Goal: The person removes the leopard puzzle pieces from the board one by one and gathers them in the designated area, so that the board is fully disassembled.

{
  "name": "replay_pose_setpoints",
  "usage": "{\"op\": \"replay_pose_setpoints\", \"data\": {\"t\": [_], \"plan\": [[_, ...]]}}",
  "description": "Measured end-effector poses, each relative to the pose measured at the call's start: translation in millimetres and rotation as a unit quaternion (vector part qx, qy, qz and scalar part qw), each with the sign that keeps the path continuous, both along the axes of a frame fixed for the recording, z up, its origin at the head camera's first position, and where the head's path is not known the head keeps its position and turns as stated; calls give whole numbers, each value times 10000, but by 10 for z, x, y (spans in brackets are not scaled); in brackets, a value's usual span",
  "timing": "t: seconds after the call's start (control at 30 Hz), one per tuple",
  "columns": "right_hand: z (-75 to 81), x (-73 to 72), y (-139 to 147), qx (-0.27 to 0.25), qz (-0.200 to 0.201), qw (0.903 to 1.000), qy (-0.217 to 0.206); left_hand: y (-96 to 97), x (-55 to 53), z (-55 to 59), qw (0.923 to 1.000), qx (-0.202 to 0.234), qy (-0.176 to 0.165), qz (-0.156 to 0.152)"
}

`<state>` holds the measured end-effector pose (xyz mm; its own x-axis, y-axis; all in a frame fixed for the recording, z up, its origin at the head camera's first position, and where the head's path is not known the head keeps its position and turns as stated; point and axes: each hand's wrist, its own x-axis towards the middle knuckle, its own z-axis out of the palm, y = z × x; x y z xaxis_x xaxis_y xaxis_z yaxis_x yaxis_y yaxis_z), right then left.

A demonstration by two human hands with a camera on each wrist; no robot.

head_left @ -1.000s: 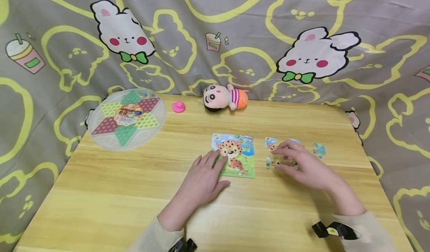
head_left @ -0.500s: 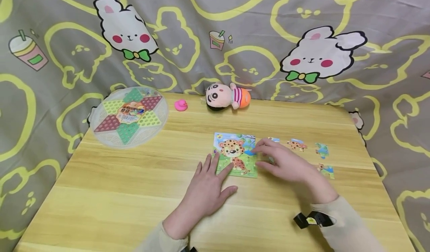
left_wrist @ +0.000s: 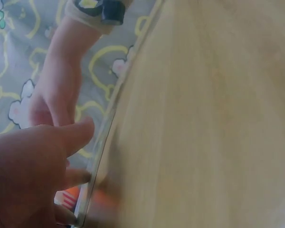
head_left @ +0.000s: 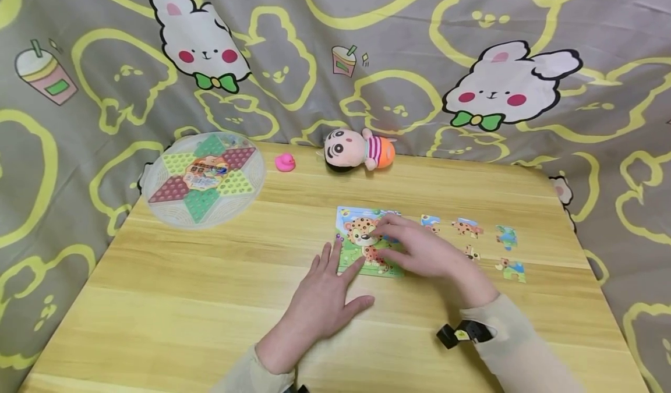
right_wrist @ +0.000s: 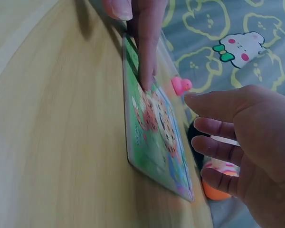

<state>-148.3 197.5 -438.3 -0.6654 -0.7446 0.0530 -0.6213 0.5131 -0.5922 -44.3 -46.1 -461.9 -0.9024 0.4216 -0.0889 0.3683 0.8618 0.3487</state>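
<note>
Head view: the board (head_left: pixel 350 254) is laid flat on the table (head_left: pixel 173 300). Its near left part is touched by the left hand (head_left: pixel 320 305); fingers straight and spread, nothing gripped. Its right side is covered by the right hand (head_left: pixel 419 247), thumb and fingers parted. Loose pieces (head_left: pixel 468 227) are laid out right of the board. The duck (head_left: pixel 285 162) and doll (head_left: pixel 359 150) are set behind it, the game tray (head_left: pixel 204 180) farther left.

Left wrist view: the board cannot be made out for certain; the right fingertips are hidden, so no grip can be told here.

Right wrist view: the board is seen slantwise, left fingertips on its picture. A gap is shown between right thumb and fingers, no piece seen in it.

Judgement: the board should be steadied lightly near its edge, picture uncovered; the right fingers should be lowered gently, without the board being shoved.
</note>
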Motion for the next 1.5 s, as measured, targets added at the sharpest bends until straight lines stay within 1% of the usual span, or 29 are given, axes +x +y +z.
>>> {"op": "replay_pose_setpoints", "data": {"t": [0.27, 0.43, 0.6, 0.73, 0.93, 1.03, 1.23, 1.5], "plan": [[-50, -116, -273, 145, 299, 9994, -76, 10, 26, 27, 9995, -206, -203, 87], [-58, -171, -371, 149, 462, 9988, -73, 14, 31, 21, 9992, -274, -272, 123], [-89, -201, -432, 283, 529, 9982, -76, 7, 25, 32, 9990, -325, -304, 74], [-121, -204, -458, 296, 497, 9983, -45, 4, 24, 35, 9991, -327, -285, 37], [-178, -211, -497, 379, 395, 9985, 1, -5, 31, 20, 9983, -522, -234, -78], [-203, -222, -514, 382, 357, 9986, -1, -8, 25, 14, 9982, -567, -190, -86], [-199, -220, -539, 343, 259, 9990, -156, 2, 2, 10, 9973, -716, -44, -171], [-192, -205, -561, 376, 168, 9988, -283, -6, -1, 4, 9964, -813, 28, -218]]}}
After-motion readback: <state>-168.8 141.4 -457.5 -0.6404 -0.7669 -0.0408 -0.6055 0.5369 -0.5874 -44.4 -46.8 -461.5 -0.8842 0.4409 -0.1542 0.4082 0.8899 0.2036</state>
